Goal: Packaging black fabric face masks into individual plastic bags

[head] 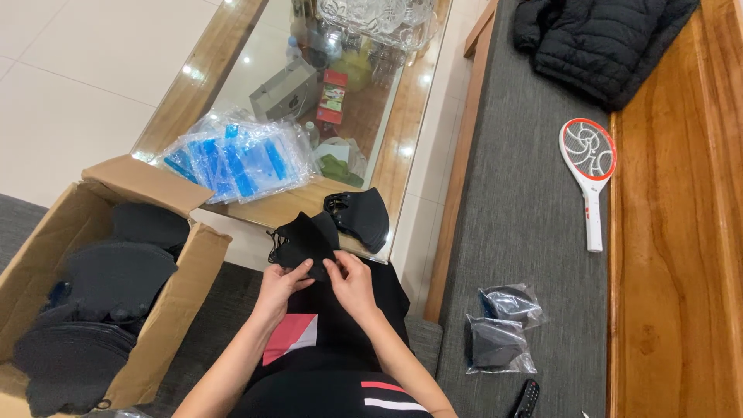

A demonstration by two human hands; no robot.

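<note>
Both hands pinch one black mask (298,244) over the lap, at the near edge of the glass-topped surface (402,131). The left hand (280,285) grips its lower edge, and the right hand (352,280) holds it just beside. The mask is matte, folded flat, with thin ear loops at its left. More masks (360,217) lie just behind it.

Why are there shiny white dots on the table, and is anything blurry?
Head view: the dots are lamp glare on the glass table; the plastic bags glint too. Both hands and the black mask look sharp; straight edges bow slightly near the frame's sides.
</note>
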